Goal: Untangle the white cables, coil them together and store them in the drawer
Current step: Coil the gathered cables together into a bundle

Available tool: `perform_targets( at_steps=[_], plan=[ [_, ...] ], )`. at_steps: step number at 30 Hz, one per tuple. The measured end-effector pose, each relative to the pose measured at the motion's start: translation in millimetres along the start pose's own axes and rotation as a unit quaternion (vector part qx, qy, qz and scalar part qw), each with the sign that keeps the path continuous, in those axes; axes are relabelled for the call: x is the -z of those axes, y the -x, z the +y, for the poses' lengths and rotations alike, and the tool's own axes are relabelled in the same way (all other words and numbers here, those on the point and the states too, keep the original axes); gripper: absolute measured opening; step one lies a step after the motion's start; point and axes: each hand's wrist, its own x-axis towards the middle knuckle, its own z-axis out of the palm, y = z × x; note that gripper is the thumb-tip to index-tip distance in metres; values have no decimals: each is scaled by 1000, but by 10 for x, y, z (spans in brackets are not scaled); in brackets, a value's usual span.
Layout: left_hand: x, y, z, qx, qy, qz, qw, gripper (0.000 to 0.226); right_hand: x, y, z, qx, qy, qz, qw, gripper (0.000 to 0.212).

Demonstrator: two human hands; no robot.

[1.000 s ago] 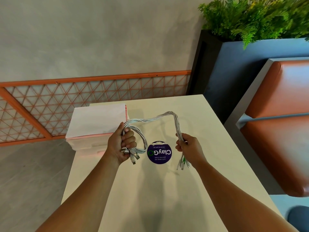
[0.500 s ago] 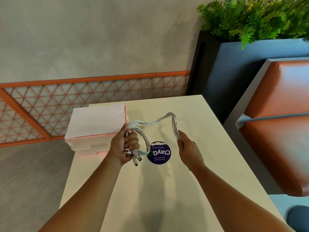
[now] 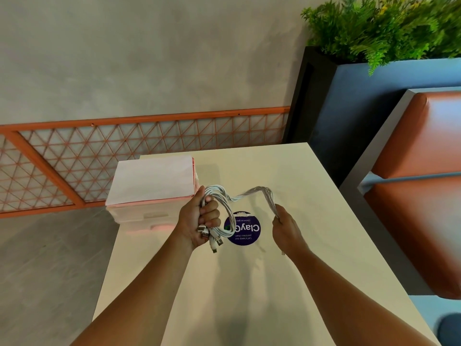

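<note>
Where white cables (image 3: 252,193) loop, sticker (image 3: 245,234) reads "ClayG".

Reaches fwd w/ both bare forearms, converging toward mid-frame. Grips looped white cables (image 3: 245,194) in L hand (image 3: 193,221), fingers (image 3: 211,213) curled round, thumb side up. Clasps other end of bundle in R hand (image 3: 287,229), fist closed, approx level w/ L, apart.

Room over the table (image 3: 287,283)
The drawer box (image 3: 152,186) is blocking its far-left corner; a bench (image 3: 424,196) is flanking the right side.
</note>
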Motion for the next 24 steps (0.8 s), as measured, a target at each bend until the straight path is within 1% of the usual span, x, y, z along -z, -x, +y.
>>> perform_targets(
  at_steps=[2, 4, 6, 8, 10, 12, 15, 17, 19, 22, 24],
  plan=[
    [-24, 18, -14, 2, 1, -8, 1000, 40, -19, -10, 19, 13, -10, 7, 1000, 52],
    [-57, 43, -27, 4, 2, -24, 1000, 40, -37, -22, 41, 12, -26, 16, 999, 61],
    [-106, 77, -46, 9, 1, -49, 999, 41, -40, -31, 34, -18, -77, 24, 997, 62],
    [-153, 113, -76, 25, -4, -78, 997, 40, -48, -36, -10, -65, -163, 20, 984, 57],
    [-183, 132, -124, 50, -2, -113, 992, 40, -64, -37, -92, -103, -245, 18, 964, 49],
    [-190, 132, -186, 76, 7, -152, 986, 41, -82, -41, -206, -146, -320, 30, 936, 40],
    [-184, 110, -273, 105, 8, -194, 975, 43, -85, -51, -386, -204, -444, 32, 872, 25],
    [-193, 97, -316, 113, -2, -206, 972, 44, -63, -54, -466, -228, -509, 22, 830, 20],
    [-209, 90, -341, 118, -8, -211, 970, 46, -37, -54, -507, -237, -551, 13, 800, 19],
    [-240, 96, -361, 123, -23, -203, 971, 50, -17, -55, -543, -239, -586, 5, 774, 21],
    [-276, 102, -381, 126, -33, -198, 971, 52, -12, -54, -561, -239, -581, -1, 778, 20]
  ],
)
